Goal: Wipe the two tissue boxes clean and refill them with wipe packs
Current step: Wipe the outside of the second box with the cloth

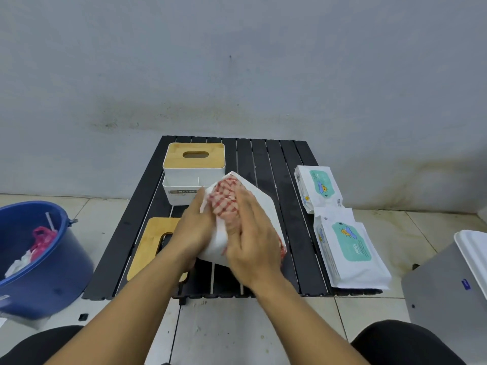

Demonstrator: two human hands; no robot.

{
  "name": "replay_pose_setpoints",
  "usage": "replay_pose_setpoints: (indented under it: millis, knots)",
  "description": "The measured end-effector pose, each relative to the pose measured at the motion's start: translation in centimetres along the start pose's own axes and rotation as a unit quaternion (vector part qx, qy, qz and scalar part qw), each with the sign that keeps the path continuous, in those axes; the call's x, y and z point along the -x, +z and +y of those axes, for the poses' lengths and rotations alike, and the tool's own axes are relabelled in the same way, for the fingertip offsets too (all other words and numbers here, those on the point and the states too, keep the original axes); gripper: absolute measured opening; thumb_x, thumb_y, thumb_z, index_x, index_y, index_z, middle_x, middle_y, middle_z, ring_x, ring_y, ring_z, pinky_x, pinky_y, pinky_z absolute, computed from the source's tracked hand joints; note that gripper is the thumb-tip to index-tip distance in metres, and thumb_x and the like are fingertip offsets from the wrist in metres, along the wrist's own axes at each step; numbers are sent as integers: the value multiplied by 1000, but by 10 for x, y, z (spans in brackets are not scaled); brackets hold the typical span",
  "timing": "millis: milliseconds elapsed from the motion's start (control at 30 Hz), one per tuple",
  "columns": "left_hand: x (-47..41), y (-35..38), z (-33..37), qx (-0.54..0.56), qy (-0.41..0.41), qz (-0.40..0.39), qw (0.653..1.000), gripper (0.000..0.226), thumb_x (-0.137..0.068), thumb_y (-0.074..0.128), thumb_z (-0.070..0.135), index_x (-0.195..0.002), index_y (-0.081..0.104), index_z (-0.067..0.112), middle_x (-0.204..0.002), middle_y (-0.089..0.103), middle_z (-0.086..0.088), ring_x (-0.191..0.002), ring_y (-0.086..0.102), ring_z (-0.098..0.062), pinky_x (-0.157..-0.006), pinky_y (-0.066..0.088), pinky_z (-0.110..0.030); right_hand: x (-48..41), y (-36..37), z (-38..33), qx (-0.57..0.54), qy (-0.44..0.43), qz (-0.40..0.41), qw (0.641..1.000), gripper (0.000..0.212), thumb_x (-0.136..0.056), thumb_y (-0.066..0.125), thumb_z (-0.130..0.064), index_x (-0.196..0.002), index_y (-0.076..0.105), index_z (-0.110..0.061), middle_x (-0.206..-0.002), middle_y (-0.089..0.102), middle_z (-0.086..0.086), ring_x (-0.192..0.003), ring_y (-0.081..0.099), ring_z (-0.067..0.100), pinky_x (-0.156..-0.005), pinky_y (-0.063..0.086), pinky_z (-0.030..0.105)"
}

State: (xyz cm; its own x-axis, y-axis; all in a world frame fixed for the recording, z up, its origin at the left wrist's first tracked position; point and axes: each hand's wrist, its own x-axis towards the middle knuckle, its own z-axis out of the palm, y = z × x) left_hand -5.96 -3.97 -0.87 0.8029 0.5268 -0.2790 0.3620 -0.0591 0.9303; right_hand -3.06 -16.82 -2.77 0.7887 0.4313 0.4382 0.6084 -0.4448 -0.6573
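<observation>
Grip: left hand (193,227) holds lidless box (259,206) tilted above surface (287,233), right hand (250,241) presses cloth (224,198) inside; wiping step, next likely lid (147,246), then packs (350,248)

We see a soft woven cloth (224,201), red-checked, against the smooth matt white plastic box (259,204) in the grip. Left of the grip lies a smooth wooden lid (152,241); right, glossy film packs (350,248).
</observation>
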Motion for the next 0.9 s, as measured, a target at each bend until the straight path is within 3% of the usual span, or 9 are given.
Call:
replay_pose_setpoints:
  millis: [133, 200, 333, 433, 500, 567, 633, 733, 900]
  knots:
    - [4, -1, 11, 156, -63, 18, 986, 42, -111, 32, 11, -113, 60, 42, -111, 69, 9, -97, 68, -20, -79, 57, -36, -9, -18, 33, -90, 167, -12, 982, 55, -101, 18, -67, -135, 53, -41, -126, 63, -13, -102, 65, -1, -86, 53, 30]
    - [4, -1, 12, 265, -106, 12, 958, 32, -110, 37, 6, -125, 62, 20, -111, 73, -2, -93, 72, -24, -71, 58, -38, -4, -24, 37, -122, 205, -3, 971, 55, -99, 23, -70, -133, 55, -41, -122, 63, -14, -96, 63, -8, -77, 52, 19]
    - [7, 1, 14, 399, -136, -19, 907, 29, -110, 39, 9, -131, 59, 4, -115, 77, -17, -97, 77, -33, -67, 64, -45, 5, -19, 17, -128, 107, 73, 983, 79, -87, 30, -85, -142, 49, -33, -125, 58, -23, -117, 57, 4, -95, 52, 41]
    - [13, 5, 19, 436, -140, -39, 888, 30, -110, 37, 10, -127, 59, 1, -112, 76, -24, -94, 77, -41, -69, 64, -53, 4, -21, 0, -36, -36, 125, 991, 92, -83, 53, -76, -148, 45, -12, -145, 49, 0, -136, 48, 23, -103, 46, 49]
    - [14, 5, 22, 432, -142, -44, 890, 29, -109, 36, 9, -119, 62, 0, -104, 77, -24, -84, 78, -37, -66, 63, -50, 3, -23, -5, 59, -112, 114, 985, 97, -81, 63, -68, -151, 41, -4, -157, 37, 12, -149, 29, 34, -114, 33, 56]
    - [18, 4, 28, 434, -138, -66, 888, 33, -107, 34, 8, -117, 63, -2, -105, 77, -24, -85, 78, -34, -78, 60, -49, 6, -22, -8, 115, -151, 76, 979, 92, -82, 69, -51, -154, 35, -4, -164, 23, 16, -154, 11, 40, -118, 20, 63]
    - [21, 3, 33, 467, -130, -99, 869, 39, -103, 31, 3, -126, 60, -10, -113, 74, -28, -101, 75, -36, -95, 55, -51, 12, -20, -7, 152, -172, 27, 973, 98, -72, 68, -30, -157, 27, -5, -167, 12, 16, -155, 1, 41, -118, 13, 68]
    - [18, 2, 33, 495, -117, -128, 852, 45, -100, 29, -1, -138, 51, -11, -126, 67, -31, -124, 64, -40, -112, 47, -51, 16, -13, -1, 203, -156, 1, 967, 100, -65, 55, -23, -159, 25, -7, -167, 9, 18, -155, -2, 41, -116, 11, 72]
    - [21, 3, 37, 495, -102, -176, 845, 49, -100, 29, -2, -147, 44, -4, -134, 63, -31, -128, 62, -43, -105, 52, -56, 14, -16, -7, 139, -90, 48, 985, 95, -66, 59, -15, -157, 33, -13, -166, 16, 14, -155, 0, 38, -114, 7, 75]
